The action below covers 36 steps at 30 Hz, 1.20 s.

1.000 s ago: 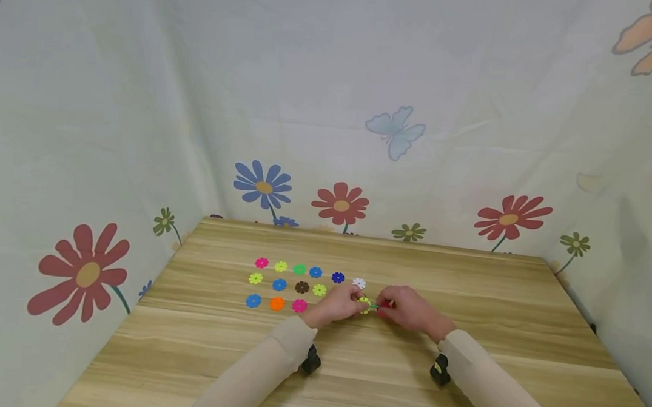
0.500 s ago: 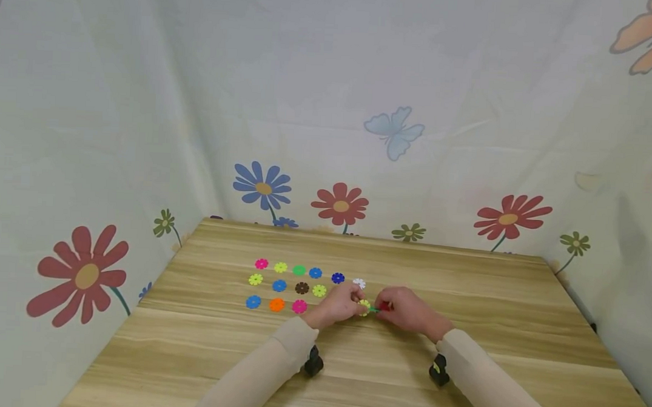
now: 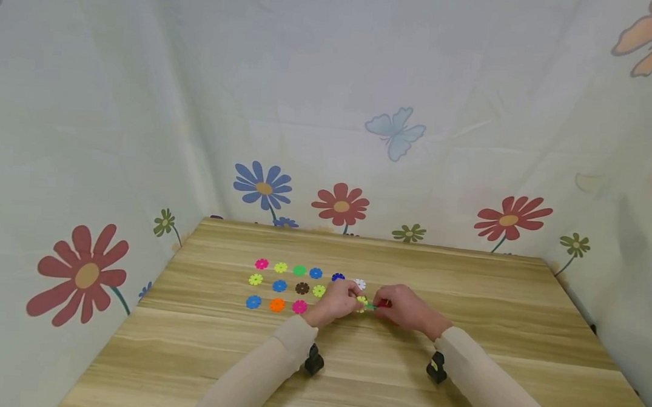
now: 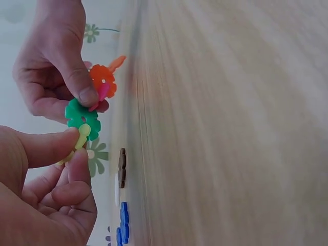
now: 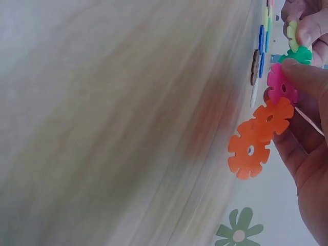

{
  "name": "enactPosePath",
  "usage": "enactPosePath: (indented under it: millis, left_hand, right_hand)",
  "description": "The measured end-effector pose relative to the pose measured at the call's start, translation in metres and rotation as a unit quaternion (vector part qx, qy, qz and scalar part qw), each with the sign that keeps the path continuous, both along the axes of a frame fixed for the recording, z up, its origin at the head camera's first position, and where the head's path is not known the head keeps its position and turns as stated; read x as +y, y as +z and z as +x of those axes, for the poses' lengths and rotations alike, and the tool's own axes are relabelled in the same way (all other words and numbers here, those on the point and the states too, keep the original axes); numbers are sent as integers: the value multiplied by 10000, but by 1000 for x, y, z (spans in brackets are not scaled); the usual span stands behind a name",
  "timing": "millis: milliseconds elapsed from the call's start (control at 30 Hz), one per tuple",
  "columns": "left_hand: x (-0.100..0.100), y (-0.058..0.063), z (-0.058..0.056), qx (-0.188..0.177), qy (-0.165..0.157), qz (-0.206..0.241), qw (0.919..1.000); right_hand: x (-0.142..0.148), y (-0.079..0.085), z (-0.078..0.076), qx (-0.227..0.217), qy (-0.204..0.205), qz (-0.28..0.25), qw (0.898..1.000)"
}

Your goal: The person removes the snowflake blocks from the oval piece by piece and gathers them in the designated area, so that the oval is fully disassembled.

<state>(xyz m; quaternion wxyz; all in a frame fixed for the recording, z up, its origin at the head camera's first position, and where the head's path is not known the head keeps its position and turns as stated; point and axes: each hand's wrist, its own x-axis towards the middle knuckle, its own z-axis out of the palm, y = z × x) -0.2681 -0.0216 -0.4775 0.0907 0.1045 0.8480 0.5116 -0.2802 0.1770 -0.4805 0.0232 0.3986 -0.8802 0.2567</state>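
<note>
Near the middle of the table, my left hand (image 3: pixel 335 301) pinches a yellow flower-shaped interlocking disc (image 4: pixel 82 136) between thumb and fingers. My right hand (image 3: pixel 406 307) holds a short chain of similar discs, its thumb on the pink disc (image 5: pixel 279 82). From that pink piece, two orange discs (image 5: pixel 240 149) trail off at one end. At the other end a green disc (image 4: pixel 81 115) extends toward my left hand. The yellow disc stands at an angle to the green one and meets its edge; fingers hide whether their slots are fully engaged.
Left of my hands, several loose discs lie in rows on the wooden table (image 3: pixel 189 343), among them a brown disc (image 3: pixel 302 288) and an orange disc (image 3: pixel 277 304). A white disc (image 3: pixel 359 284) lies just behind my hands. A flower-printed curtain (image 3: pixel 319 106) surrounds the table.
Both hands have shifted very slightly left and keep their grips. The yellow disc has turned a little between my left fingers. The loose discs stay where they were.
</note>
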Motion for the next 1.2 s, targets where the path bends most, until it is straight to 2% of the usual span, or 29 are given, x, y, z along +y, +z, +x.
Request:
enactPosePath:
  millis: [200,433,667,867,1200]
  left_hand:
    - [-1,1,1,-58,114,-11,9999]
    - [-2,1,0,-220,176,91,9996]
    - [-5,-2,-3,-235,23,180,9996]
    - [-10,-4,-8,-424,-127,328,9985]
    - [-35,6,-12,-656,-393,611,9952]
  right_hand:
    - [-1,3,2,-70,2,-13,10000]
    - [-2,5,2,132,89,-48,9999]
    - [-1,3,0,160,201,-59,9997]
    - [1,7,0,-21,120,-20,9999]
    - [5,6,1,58,-77,38,9999]
